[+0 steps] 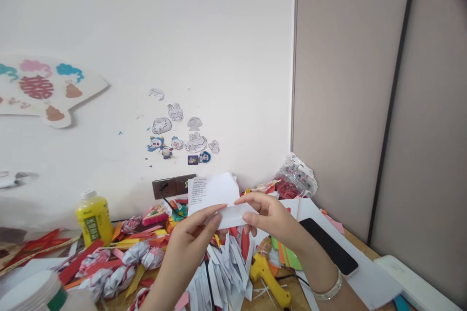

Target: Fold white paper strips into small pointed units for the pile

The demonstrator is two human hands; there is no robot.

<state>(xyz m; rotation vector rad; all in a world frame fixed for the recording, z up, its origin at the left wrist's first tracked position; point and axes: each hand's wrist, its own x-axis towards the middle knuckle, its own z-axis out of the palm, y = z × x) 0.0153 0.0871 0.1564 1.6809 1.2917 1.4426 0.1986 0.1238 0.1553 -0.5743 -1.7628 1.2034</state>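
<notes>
A small folded white paper is held up above the table between both hands. My left hand grips its left end with thumb and fingers. At the right end, my right hand pinches it, the thumb on the front face. Below the hands lies a heap of white paper strips. Just right of the heap rests a yellow glue gun. Behind the paper, a sheet with writing leans near the wall.
A yellow bottle and a white-lidded jar stand at the left among crumpled and coloured papers. At the right, a black phone lies on white sheets. A wall socket with a plugged cable is behind.
</notes>
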